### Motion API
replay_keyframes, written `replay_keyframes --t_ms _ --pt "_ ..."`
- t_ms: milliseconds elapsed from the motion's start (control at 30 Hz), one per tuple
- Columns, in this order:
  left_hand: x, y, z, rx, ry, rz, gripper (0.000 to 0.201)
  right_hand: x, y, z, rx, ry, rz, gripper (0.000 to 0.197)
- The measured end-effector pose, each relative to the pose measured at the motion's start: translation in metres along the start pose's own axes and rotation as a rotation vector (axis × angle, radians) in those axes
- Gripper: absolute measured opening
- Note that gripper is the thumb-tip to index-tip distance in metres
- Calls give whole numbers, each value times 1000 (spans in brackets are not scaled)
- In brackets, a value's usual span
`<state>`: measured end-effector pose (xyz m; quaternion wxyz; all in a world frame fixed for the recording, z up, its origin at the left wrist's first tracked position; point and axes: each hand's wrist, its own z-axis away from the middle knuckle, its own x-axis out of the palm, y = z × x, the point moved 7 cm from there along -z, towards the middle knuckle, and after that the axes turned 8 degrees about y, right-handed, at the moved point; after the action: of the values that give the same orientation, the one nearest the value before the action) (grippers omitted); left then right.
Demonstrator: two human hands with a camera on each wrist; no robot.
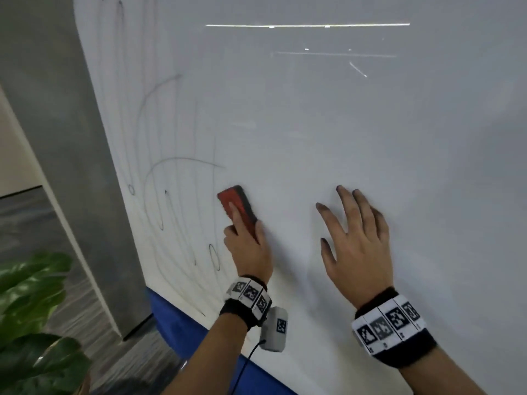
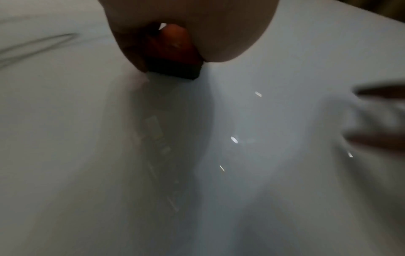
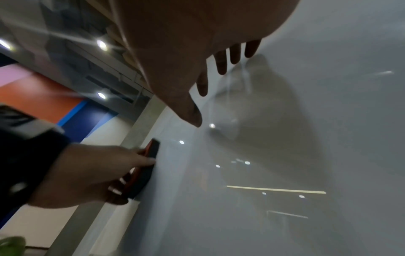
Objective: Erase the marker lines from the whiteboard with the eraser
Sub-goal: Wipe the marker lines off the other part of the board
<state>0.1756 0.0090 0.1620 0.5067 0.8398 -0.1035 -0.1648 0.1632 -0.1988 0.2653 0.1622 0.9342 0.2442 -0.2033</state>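
Observation:
A large whiteboard [image 1: 342, 138] fills the head view, with grey marker lines [image 1: 159, 195] looping over its left part. My left hand [image 1: 245, 240] grips a red eraser [image 1: 238, 205] with a black felt side and holds it against the board, just right of the lines. The left wrist view shows the eraser [image 2: 175, 57] close up under my palm, and the right wrist view shows the eraser [image 3: 149, 161] from the side. My right hand [image 1: 356, 235] lies flat on the board with fingers spread and dark smudged fingertips, holding nothing.
A grey pillar [image 1: 71, 166] borders the board's left edge. A green plant [image 1: 37, 323] stands at the lower left, and a blue strip [image 1: 182, 332] runs under the board. Ceiling lights reflect on the right part of the board.

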Motion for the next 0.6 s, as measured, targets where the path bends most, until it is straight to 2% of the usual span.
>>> replay_keyframes --t_ms 67,133,167,200,267,300,333,367,467,500,533,600 --pt "-9 47 -6 335 -52 24 73 -9 2 -32 8 44 -3 66" --pt "-19 77 -31 542 -62 6 75 -18 6 -67 30 85 4 67" --pt "-26 83 -52 564 -39 -11 74 -23 8 -83 48 99 14 69" --pt "-33 85 -78 514 2 -29 71 -26 9 -96 69 109 25 70" --pt "-49 76 -133 269 94 -42 67 -29 6 -115 116 119 45 71" --pt "-55 74 -153 189 119 -54 66 -28 2 -122 137 120 44 72" --pt "-58 80 -166 192 127 -66 66 -28 -4 -128 150 122 37 73" --pt "-59 94 -172 274 121 -66 66 -26 -11 -135 147 123 32 73" --pt "-61 146 -168 715 54 -49 63 -24 -32 -164 91 124 54 77" --pt "-62 159 -173 812 39 -68 62 -24 -37 -176 85 129 62 78" --pt "-66 169 -186 854 44 -84 62 -24 -40 -188 85 137 68 79" --pt "-78 180 -232 759 101 -74 63 -25 -43 -212 97 159 74 80"
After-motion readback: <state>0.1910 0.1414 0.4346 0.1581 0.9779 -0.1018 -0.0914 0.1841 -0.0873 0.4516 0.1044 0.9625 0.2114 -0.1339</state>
